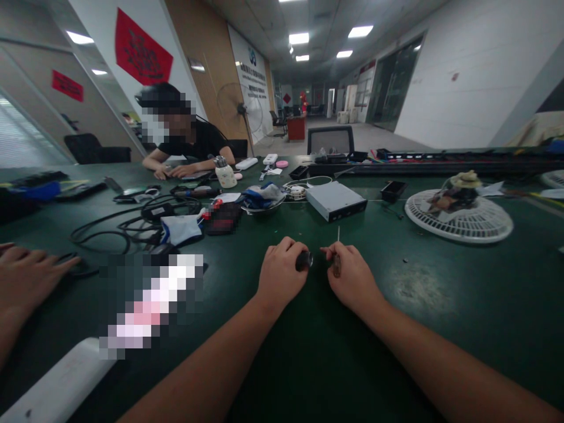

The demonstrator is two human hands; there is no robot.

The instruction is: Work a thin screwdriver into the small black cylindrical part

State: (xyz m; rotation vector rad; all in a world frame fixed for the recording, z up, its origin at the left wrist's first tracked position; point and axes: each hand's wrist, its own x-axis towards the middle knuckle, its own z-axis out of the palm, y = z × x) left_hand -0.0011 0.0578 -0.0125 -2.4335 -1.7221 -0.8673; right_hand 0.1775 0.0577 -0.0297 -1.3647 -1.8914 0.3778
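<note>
My left hand (279, 271) is closed around a small dark cylindrical object (304, 261), with its end showing past my fingers. My right hand (353, 277) grips a small screwdriver (336, 264) with a brownish handle, its thin metal shaft pointing up and away from me. The two hands are close together above the green work mat (317, 352), and the shaft tip and the dark object are apart. A silver metal drive enclosure (336, 201) lies beyond my hands, out of reach of the shaft.
A white fan guard (458, 220) lies to the right, with debris on it. Black cables (132, 229) and several bags sit to the left. A co-worker's hand (30, 270) rests at the far left edge, and another person (189, 132) works across the table.
</note>
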